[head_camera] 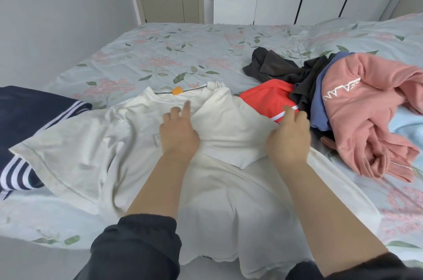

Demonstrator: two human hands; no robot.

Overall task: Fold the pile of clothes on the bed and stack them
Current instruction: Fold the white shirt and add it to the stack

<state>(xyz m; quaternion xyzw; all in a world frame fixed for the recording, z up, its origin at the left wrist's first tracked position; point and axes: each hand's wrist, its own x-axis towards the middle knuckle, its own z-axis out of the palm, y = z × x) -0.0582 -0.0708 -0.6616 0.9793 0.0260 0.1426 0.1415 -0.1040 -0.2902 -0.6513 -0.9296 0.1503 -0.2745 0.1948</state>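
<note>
Right now both forearms reach fwd over the bed (160,51), dark sleeves pushed up near the elbows; left hand (178,133) lies palm-down on the chest of the white T-shirt (229,199), fingers loosely spread, index stretched twd the collar, nothing pinched; right hand (289,135) rests palm-down on the outer edge of the folded-in part, fingers straightish and close together, tips reaching over onto the red garment (267,99).

T-shirt lies flat at the near edge of the floral sheet, neck away from the person, orange label (177,91) showing inside the collar; its rt sleeve and shoulder (229,128) are folded in over the chest, betw. the two hands; the other sleeve is spread out flat twd the navy white-striped garment (34,115); hem hangs over the bed edge.

Unfolded pile sits just beside the rt hand: red garment, dark grey garment (274,67), blue one (320,101), pink sweatshirt (366,108) w/ white lettering on top.
</note>
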